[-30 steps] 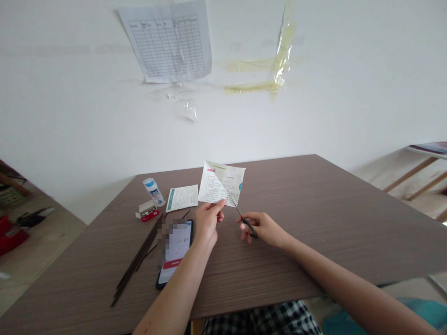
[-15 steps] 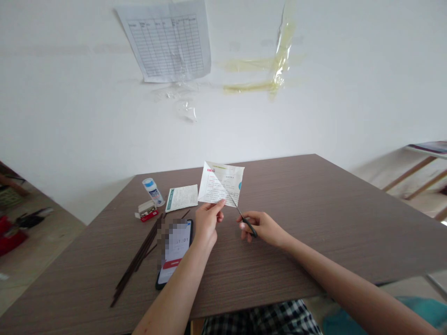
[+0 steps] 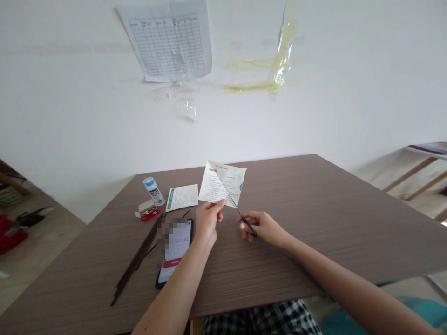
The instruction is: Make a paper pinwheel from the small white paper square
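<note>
Left hand [image 3: 206, 224] pinching printed paper [image 3: 221, 184] | right hand [image 3: 261, 228] gripping scissors [image 3: 247, 223] | scissors against paper

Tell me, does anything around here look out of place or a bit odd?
Yes, on the white wall. Yellowed strips of tape cling there holding nothing. The printed grid sheet hangs tilted, and a crumpled scrap of clear tape sits stuck below it.
</note>
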